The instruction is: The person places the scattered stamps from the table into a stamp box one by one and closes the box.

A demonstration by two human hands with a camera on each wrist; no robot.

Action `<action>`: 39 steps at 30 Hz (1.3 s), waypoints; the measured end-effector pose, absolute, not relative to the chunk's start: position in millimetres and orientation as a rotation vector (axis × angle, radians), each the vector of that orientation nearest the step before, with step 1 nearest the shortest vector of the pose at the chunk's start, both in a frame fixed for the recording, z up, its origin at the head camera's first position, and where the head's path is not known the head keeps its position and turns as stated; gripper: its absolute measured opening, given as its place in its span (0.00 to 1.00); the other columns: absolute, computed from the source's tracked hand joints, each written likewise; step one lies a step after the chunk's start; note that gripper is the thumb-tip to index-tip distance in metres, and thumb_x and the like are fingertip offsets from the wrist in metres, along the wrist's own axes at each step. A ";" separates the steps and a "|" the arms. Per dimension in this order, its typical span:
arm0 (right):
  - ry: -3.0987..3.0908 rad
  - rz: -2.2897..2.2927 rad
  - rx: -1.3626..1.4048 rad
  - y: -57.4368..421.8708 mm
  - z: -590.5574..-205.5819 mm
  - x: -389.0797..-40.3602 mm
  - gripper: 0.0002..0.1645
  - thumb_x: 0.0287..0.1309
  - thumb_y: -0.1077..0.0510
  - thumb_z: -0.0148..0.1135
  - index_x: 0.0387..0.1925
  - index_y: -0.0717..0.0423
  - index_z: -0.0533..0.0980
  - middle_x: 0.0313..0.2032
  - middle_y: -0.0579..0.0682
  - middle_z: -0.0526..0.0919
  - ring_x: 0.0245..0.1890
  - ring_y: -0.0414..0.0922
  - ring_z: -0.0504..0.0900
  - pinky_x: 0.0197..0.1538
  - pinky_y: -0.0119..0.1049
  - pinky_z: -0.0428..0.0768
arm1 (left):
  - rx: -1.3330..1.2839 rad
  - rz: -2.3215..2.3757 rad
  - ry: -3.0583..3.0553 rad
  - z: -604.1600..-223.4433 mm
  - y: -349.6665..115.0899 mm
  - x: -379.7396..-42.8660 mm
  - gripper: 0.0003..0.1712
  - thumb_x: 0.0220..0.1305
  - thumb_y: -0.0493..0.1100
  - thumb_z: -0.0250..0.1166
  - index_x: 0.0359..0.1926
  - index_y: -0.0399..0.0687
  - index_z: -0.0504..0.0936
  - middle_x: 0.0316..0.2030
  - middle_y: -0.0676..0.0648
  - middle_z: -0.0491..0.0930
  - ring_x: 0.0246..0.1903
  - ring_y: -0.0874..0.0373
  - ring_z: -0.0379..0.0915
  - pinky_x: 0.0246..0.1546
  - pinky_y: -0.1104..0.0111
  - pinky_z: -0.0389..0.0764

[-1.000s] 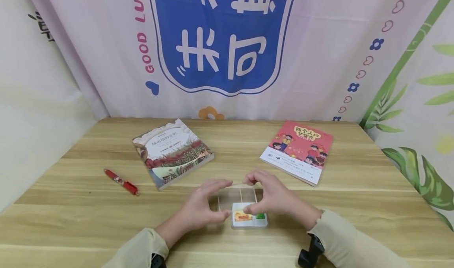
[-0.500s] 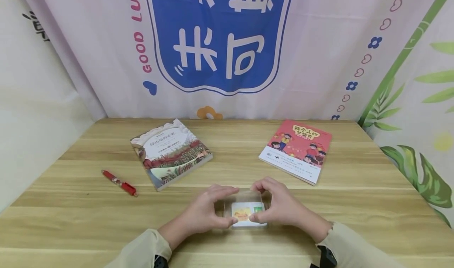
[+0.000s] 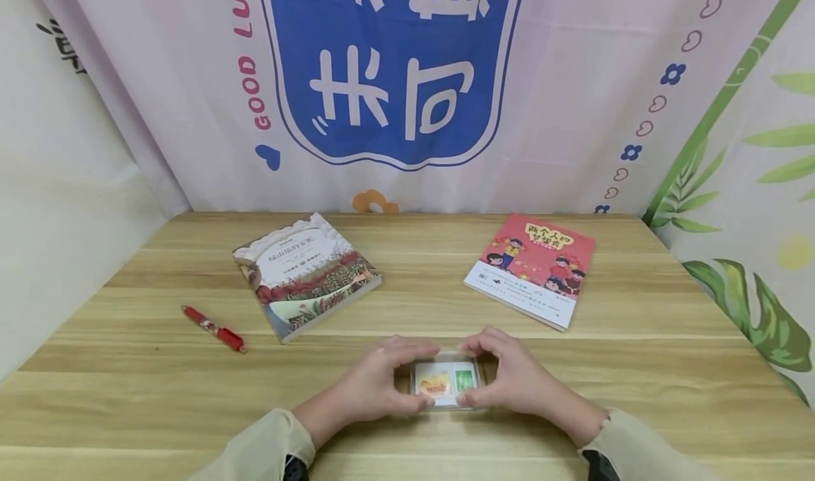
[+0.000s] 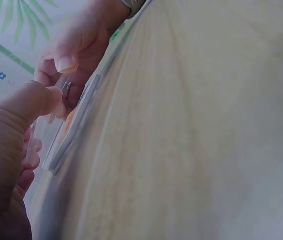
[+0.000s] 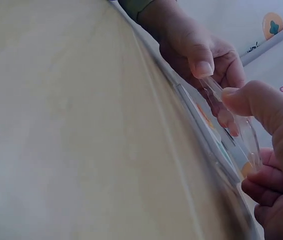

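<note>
Both hands hold a clear plastic lid (image 5: pixel 250 137) by its two ends, thumbs on the near edge and fingers on the far edge. The left hand (image 3: pixel 377 383) has the left end, the right hand (image 3: pixel 517 380) the right end. Directly beneath lies a flat, shallow case (image 5: pixel 201 127) with a white face and coloured pictures, one yellow-orange and one green. The wrist views show a narrow gap between lid and case. From the head view the lid covers the case, whose pictures show through it. Some fingertips are hidden behind the lid.
On the wooden table (image 3: pixel 407 445), a book with a garden cover (image 3: pixel 308 272) lies back left and a red book (image 3: pixel 531 269) back right. A red pen (image 3: pixel 214 328) lies at the left. A printed curtain (image 3: pixel 560 99) hangs behind the table.
Both hands have brought the clear lid nearer to the person and down, from beyond the case to right over it. The case, books and pen stay in place.
</note>
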State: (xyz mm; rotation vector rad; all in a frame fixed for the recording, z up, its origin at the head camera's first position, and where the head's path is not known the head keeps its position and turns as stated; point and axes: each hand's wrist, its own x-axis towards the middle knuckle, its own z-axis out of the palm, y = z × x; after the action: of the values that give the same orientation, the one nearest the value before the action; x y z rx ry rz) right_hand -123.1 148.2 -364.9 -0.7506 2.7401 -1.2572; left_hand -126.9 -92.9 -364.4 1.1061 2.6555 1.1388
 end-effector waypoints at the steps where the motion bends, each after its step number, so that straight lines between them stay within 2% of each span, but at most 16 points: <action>1: 2.739 -1.261 -0.762 148.7 -366.0 -122.9 0.34 0.28 0.48 0.77 0.44 0.51 0.78 0.35 0.39 0.74 0.37 0.37 0.72 0.45 0.31 0.74 | 1.103 1.134 2.649 -364.6 -92.4 -127.0 0.37 0.41 0.48 0.73 0.57 0.48 0.75 0.55 0.50 0.76 0.54 0.57 0.70 0.57 0.59 0.70; 16: 2.730 -1.239 -0.897 152.5 -368.9 -121.3 0.32 0.33 0.46 0.76 0.45 0.51 0.79 0.35 0.39 0.75 0.33 0.36 0.71 0.37 0.27 0.73 | 1.055 1.063 2.628 -366.5 -89.4 -127.6 0.38 0.42 0.49 0.73 0.57 0.48 0.75 0.54 0.51 0.76 0.55 0.58 0.68 0.58 0.61 0.69; 22: 2.744 -1.181 -0.875 151.3 -366.8 -119.3 0.33 0.33 0.44 0.76 0.46 0.50 0.79 0.36 0.38 0.75 0.34 0.35 0.71 0.39 0.27 0.73 | 1.047 1.030 2.636 -365.8 -88.5 -126.2 0.38 0.42 0.50 0.74 0.58 0.47 0.75 0.54 0.51 0.76 0.53 0.59 0.69 0.57 0.63 0.70; 28: 2.745 -1.117 -0.828 149.3 -363.9 -118.1 0.36 0.33 0.43 0.76 0.47 0.53 0.79 0.36 0.38 0.74 0.34 0.35 0.70 0.38 0.27 0.72 | 1.063 1.024 2.639 -367.0 -87.8 -126.7 0.38 0.41 0.50 0.74 0.58 0.47 0.75 0.54 0.51 0.76 0.53 0.59 0.69 0.56 0.63 0.71; 39: 2.718 -1.071 -0.820 148.8 -361.9 -118.5 0.36 0.35 0.43 0.75 0.48 0.55 0.79 0.37 0.38 0.73 0.35 0.36 0.70 0.39 0.27 0.72 | 1.038 1.025 2.624 -365.8 -88.0 -125.7 0.38 0.42 0.50 0.74 0.58 0.48 0.75 0.54 0.52 0.76 0.54 0.59 0.68 0.57 0.61 0.69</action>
State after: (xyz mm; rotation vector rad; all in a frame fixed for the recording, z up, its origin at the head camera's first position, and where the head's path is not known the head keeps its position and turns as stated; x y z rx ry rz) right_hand -118.5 148.8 -361.9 -0.8204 2.7176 -1.0713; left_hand -125.7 -88.0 -365.8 1.0382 2.6236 1.0246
